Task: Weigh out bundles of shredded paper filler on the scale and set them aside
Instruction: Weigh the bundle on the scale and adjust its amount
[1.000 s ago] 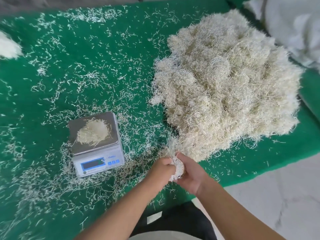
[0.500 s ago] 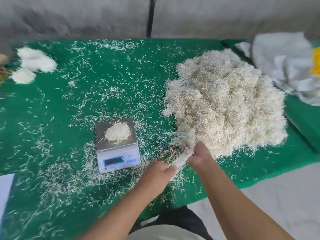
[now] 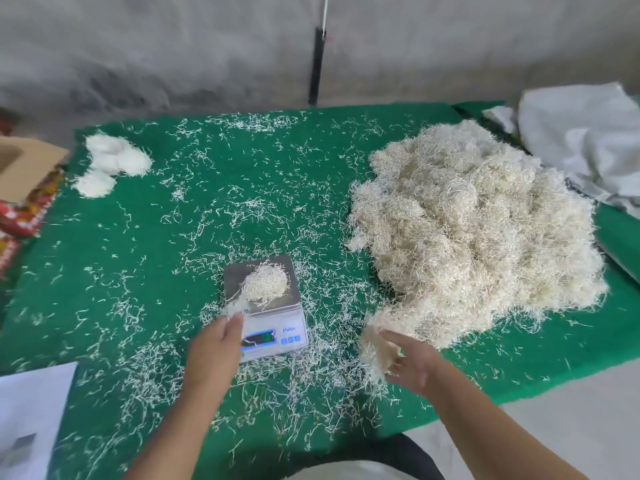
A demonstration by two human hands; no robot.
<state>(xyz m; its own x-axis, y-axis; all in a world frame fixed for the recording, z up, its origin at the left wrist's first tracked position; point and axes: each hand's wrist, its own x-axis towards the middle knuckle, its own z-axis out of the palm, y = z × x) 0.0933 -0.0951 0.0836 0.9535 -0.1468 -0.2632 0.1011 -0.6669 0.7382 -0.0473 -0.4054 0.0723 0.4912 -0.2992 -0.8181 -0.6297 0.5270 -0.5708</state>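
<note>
Left hand (image 3: 221, 344) pinching a small tuft of shreds (image 3: 234, 306) between fingertips, just at the near-left corner of the scale (image 3: 266, 313). Right hand (image 3: 412, 362) half open, fingers loosely spread around a looser clump (image 3: 372, 348), though blurred, so hard to say whether gripped or merely resting against the palm. Already on the scale's metal plate: a rounded bundle (image 3: 266, 282), sitting toward the right side. Beyond the right hand, the big pile of filler (image 3: 474, 230), its near edge close to the clump. Far left on the green mat (image 3: 166, 244), three finished white bundles (image 3: 110, 164) set aside together, well apart from the scale.

Best done by topping up in small pinches: dropping the tuft squarely onto the bundle, not the plate's edge, then lifting both hands fully clear before reading the display (image 3: 259, 337), itself too blurred to read here. Worth keeping stray strands off the plate and pressing nothing down while the number settles
</note>
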